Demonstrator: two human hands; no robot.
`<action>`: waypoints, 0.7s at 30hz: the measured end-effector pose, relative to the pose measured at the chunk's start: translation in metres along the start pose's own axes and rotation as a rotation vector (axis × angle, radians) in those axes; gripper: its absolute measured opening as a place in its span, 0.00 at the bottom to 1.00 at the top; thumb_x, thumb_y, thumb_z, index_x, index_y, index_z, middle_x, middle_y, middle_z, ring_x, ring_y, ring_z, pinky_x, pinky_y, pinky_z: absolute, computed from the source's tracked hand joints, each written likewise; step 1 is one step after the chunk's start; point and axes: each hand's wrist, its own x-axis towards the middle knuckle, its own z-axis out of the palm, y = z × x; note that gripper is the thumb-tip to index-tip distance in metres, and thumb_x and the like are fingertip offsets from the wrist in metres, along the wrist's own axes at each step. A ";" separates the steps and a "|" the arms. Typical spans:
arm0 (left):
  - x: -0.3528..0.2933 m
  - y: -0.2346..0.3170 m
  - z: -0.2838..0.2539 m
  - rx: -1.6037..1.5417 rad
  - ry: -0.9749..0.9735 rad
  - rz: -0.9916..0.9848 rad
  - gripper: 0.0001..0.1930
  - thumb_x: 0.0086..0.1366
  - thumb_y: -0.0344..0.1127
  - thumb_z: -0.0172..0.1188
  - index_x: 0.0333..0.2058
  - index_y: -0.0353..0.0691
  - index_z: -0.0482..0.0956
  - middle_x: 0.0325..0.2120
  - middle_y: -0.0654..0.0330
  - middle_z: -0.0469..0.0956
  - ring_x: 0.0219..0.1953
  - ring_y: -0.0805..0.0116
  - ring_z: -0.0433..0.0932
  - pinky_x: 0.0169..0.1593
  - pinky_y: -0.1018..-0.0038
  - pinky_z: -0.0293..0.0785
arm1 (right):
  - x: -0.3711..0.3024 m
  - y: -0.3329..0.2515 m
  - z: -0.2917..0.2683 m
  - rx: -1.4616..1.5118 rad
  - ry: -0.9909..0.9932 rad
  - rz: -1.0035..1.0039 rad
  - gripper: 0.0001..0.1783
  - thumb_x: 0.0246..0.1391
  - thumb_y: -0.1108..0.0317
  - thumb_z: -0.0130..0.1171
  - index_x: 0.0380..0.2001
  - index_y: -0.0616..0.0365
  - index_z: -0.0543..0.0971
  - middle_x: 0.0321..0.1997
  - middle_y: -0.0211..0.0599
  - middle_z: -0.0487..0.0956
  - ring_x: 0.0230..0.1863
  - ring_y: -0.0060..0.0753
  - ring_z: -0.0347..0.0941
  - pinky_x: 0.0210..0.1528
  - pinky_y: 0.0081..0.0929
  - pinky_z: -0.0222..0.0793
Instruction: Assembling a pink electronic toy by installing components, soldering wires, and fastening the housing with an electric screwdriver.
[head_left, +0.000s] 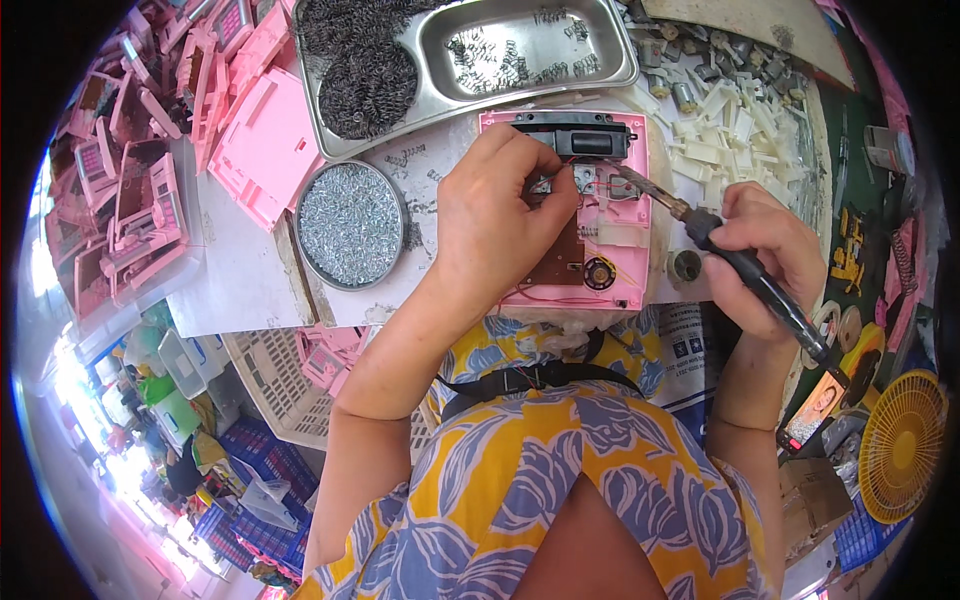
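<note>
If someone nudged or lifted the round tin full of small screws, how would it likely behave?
The round tin is filled nearly to its low rim with small metal screws, so it is probably heavy for its size. It sits flat and wide, so it would likely slide rather than tip. A quick jolt or tilt could spill loose screws over the rim.

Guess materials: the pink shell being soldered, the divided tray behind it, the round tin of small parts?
Pink shell: looks like moulded plastic, matte, with ribs and thin walls. Divided tray: likely stainless steel, bright and reflective with pressed rounded rims. Round tin: thin metal, grey rim; its contents glint like small steel screws.
</note>
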 end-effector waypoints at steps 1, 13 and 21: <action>0.000 0.001 -0.001 0.007 -0.001 0.001 0.06 0.53 0.27 0.69 0.28 0.38 0.79 0.26 0.58 0.75 0.22 0.64 0.77 0.26 0.70 0.74 | -0.003 -0.001 -0.002 0.023 0.019 -0.001 0.13 0.39 0.77 0.67 0.33 0.63 0.80 0.20 0.31 0.70 0.22 0.28 0.63 0.26 0.25 0.55; 0.001 0.006 -0.002 0.033 -0.001 -0.003 0.06 0.53 0.28 0.68 0.27 0.37 0.79 0.24 0.58 0.74 0.21 0.65 0.75 0.26 0.71 0.73 | -0.030 -0.002 -0.020 0.081 0.103 -0.018 0.15 0.42 0.80 0.65 0.37 0.65 0.78 0.22 0.32 0.70 0.24 0.26 0.59 0.34 0.30 0.55; 0.003 0.005 -0.002 0.023 -0.037 -0.026 0.05 0.52 0.28 0.67 0.25 0.37 0.79 0.23 0.58 0.75 0.22 0.63 0.76 0.28 0.69 0.73 | -0.013 0.000 -0.008 0.046 0.031 0.015 0.12 0.42 0.76 0.67 0.34 0.62 0.79 0.23 0.32 0.72 0.22 0.24 0.62 0.25 0.22 0.53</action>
